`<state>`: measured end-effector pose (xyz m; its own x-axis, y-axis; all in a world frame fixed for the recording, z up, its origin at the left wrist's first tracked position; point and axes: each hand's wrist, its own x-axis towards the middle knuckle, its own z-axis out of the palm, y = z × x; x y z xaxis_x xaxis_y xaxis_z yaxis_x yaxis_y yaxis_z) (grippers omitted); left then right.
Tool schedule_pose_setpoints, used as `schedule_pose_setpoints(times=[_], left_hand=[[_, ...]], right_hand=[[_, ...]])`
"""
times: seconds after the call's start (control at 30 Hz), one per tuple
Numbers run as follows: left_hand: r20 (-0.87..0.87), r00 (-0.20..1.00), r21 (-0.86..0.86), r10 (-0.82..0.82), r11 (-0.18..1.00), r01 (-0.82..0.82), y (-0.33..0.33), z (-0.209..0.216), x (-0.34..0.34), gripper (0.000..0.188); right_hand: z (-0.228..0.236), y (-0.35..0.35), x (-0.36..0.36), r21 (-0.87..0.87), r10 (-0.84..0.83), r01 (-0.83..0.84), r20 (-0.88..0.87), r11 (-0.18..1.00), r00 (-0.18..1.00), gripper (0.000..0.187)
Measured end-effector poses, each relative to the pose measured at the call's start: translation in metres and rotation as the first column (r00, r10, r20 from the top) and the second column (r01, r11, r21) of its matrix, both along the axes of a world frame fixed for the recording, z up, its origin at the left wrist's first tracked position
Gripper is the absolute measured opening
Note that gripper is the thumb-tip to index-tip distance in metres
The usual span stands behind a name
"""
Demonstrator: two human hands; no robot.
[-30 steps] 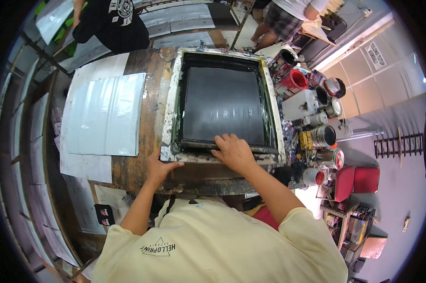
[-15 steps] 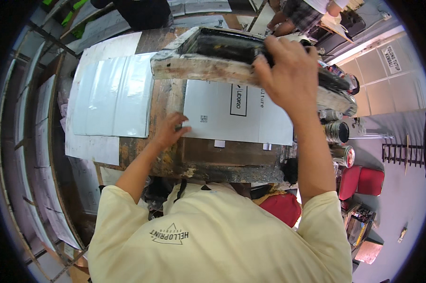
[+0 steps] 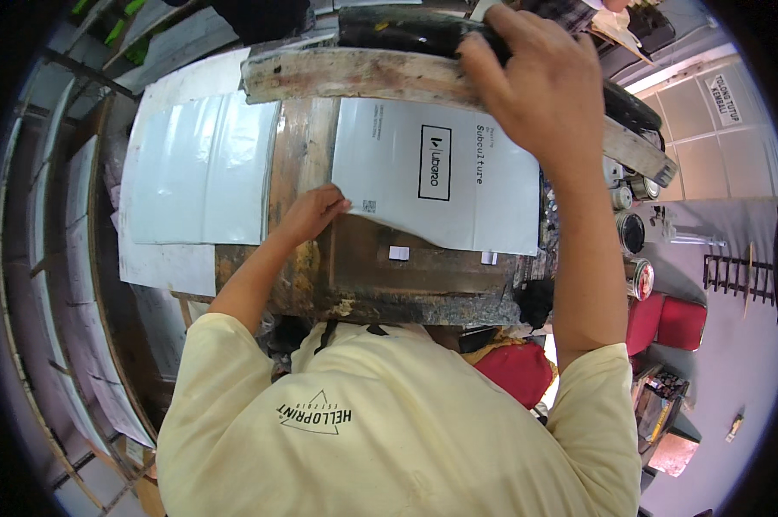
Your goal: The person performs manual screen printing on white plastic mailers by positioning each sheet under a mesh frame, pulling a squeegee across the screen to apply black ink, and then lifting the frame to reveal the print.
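On the worktable lies a white plastic sheet (image 3: 385, 159), perhaps a mailer bag, with black lettering and a black rectangle. My left hand (image 3: 316, 214) pinches its near left corner, and the near edge curls up off the board. Above the sheet's far side, a wooden screen-printing frame (image 3: 363, 76) stands tilted up. My right hand (image 3: 540, 90) grips it from above, thumb on the near side; the other fingertips are partly hidden. A long black piece (image 3: 398, 30) shows behind the frame's wooden edge.
Left of the board is a pile of white plastic sheets (image 3: 234, 172). Two small white tabs (image 3: 398, 253) sit on the brown board (image 3: 363, 267). Cans (image 3: 630, 233) line the right side, near a red chair (image 3: 682, 323). Racks (image 3: 87, 276) holding sheets stand at far left.
The frame has tilted up and away, uncovering more of the print. My left hand has closed on the sheet's corner and raised its near edge.
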<state>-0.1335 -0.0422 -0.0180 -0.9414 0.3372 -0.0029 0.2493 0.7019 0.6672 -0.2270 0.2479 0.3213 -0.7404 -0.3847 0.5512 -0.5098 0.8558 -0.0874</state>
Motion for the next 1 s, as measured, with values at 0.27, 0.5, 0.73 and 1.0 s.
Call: schedule_pose_setpoints(times=[0.27,0.5,0.73,1.0], left_hand=[[-0.188,0.975,0.186,0.120,0.979,-0.085,0.026,0.097,-0.021,0.013],[0.350,0.860,0.304,0.372,0.823,-0.480,-0.092,0.058,-0.011,0.019],[0.321,0.832,0.048,0.453,0.870,-0.491,-0.260,0.054,-0.069,0.037],[0.132,0.867,-0.389,0.481,0.829,-0.401,-0.385,0.043,-0.169,0.030]], right_hand=[[-0.025,0.013,-0.007,0.010,0.083,-0.083,-0.178,0.997,0.980,0.039],[-0.010,0.007,-0.003,0.008,0.041,-0.041,-0.064,0.999,0.997,0.034],[0.004,0.000,-0.004,0.064,-0.009,0.006,0.053,0.998,0.999,0.028],[0.007,0.000,-0.012,0.145,-0.026,0.009,0.121,0.989,0.992,0.042]])
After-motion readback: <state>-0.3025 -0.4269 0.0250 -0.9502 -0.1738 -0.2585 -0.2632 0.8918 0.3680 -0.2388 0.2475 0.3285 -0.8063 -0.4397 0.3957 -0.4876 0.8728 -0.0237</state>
